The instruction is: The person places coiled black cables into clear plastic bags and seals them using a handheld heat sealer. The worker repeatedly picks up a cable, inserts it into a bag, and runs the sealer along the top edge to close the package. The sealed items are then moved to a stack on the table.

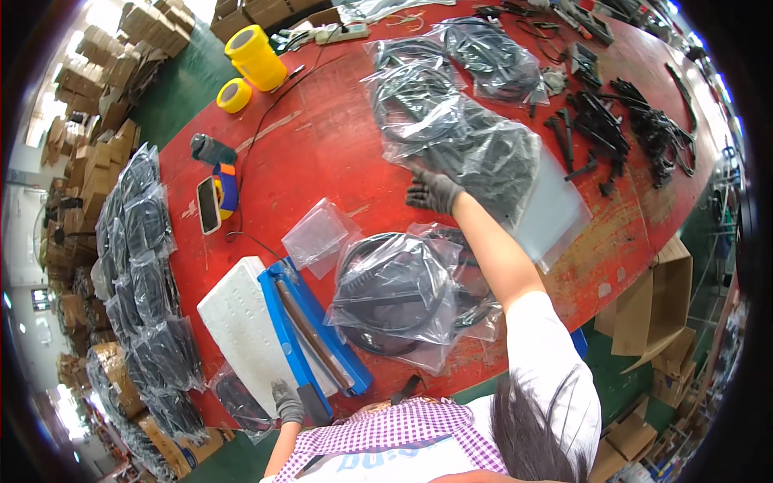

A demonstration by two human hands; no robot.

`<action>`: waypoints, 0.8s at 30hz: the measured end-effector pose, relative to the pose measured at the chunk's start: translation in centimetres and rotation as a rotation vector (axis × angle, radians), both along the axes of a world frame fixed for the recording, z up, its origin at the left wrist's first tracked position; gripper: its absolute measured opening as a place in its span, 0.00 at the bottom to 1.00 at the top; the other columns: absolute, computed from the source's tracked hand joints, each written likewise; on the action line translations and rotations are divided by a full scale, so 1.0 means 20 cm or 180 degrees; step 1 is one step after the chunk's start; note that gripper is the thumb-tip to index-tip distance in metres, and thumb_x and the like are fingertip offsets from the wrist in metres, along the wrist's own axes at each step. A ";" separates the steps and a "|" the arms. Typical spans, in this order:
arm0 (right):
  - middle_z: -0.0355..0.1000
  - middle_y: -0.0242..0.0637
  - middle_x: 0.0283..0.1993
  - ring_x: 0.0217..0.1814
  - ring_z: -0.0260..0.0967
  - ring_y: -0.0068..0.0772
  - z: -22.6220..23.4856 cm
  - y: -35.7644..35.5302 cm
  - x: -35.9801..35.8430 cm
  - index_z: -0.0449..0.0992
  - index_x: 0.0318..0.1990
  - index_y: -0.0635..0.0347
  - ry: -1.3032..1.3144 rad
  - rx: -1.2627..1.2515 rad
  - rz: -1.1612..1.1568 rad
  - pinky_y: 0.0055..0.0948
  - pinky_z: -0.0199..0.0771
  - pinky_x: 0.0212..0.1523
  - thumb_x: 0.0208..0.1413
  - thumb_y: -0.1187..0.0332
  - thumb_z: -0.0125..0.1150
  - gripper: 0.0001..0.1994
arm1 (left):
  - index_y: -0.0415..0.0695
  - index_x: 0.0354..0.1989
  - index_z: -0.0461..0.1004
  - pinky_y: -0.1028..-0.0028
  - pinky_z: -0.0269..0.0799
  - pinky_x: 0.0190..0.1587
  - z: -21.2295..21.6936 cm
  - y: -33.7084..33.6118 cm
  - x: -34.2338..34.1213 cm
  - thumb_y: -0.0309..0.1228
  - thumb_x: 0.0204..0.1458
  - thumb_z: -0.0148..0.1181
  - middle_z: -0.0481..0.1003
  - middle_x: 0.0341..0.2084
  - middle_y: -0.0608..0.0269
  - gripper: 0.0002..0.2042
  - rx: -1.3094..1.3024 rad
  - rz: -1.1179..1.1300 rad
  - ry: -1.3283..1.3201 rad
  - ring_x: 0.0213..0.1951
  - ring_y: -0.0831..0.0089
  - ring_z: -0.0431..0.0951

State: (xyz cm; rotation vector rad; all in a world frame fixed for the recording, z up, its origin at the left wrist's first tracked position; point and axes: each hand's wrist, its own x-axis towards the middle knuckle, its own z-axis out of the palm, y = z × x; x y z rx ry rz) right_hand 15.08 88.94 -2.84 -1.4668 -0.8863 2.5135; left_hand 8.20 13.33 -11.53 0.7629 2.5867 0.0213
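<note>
Red table (322, 153) – bagged cables (463, 137), boxes (88, 161) around

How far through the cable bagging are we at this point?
Done: a row of filled bags lies stacked along the table's left edge. In hand: the right hand rests on a pile of bagged cables, while the left hand sits at the blue heat sealer. Left: loose black parts at the far right, unbagged.

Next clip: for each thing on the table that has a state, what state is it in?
Heat sealer: arm down, left hand at its handle.
Small clear bag: empty, flat.
Bagged cable coil: in bag, lying flat.
Bag pile: filled, right hand on it.
Yellow tape rolls: stacked.
</note>
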 end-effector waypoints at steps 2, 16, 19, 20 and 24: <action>0.61 0.38 0.24 0.19 0.63 0.34 -0.09 0.04 -0.22 0.60 0.37 0.62 -0.0174 -0.0108 -0.0389 0.33 0.72 0.20 0.46 0.53 0.53 0.21 | 0.34 0.57 0.42 0.72 0.32 0.61 0.10 0.20 0.05 0.35 0.51 0.33 0.45 0.58 0.56 0.26 -0.2758 -0.1378 0.1147 0.60 0.66 0.40; 0.50 0.27 0.07 0.03 0.43 0.22 -0.47 0.18 -0.53 0.60 0.16 0.50 -0.0328 0.0154 -0.1253 0.21 0.42 0.04 0.48 0.49 0.45 0.18 | 0.37 0.57 0.42 0.66 0.39 0.59 0.37 0.44 0.09 0.49 0.32 0.58 0.40 0.57 0.43 0.47 -0.0967 0.0063 0.0318 0.58 0.52 0.41; 0.61 0.35 0.14 0.13 0.59 0.30 0.05 0.07 -0.50 0.65 0.20 0.54 -0.1178 0.2186 -0.0680 0.31 0.59 0.14 0.48 0.51 0.45 0.17 | 0.36 0.57 0.42 0.66 0.39 0.59 0.54 0.56 0.13 0.53 0.33 0.57 0.40 0.57 0.43 0.47 -0.1160 0.0418 0.0067 0.59 0.52 0.41; 0.63 0.38 0.16 0.16 0.63 0.33 0.16 0.08 -0.48 0.67 0.21 0.54 -0.1615 0.3052 -0.0590 0.34 0.62 0.18 0.47 0.48 0.45 0.19 | 0.36 0.57 0.42 0.66 0.39 0.59 0.56 0.58 0.13 0.53 0.32 0.57 0.41 0.57 0.43 0.47 -0.1122 0.0467 0.0040 0.59 0.52 0.41; 0.68 0.45 0.26 0.29 0.68 0.40 0.74 -0.09 -0.56 0.68 0.35 0.56 -0.1558 0.5916 0.0751 0.38 0.67 0.29 0.48 0.58 0.43 0.13 | 0.37 0.57 0.42 0.66 0.39 0.59 0.62 0.61 0.11 0.54 0.33 0.55 0.40 0.57 0.43 0.47 -0.1096 0.0652 -0.0163 0.59 0.52 0.42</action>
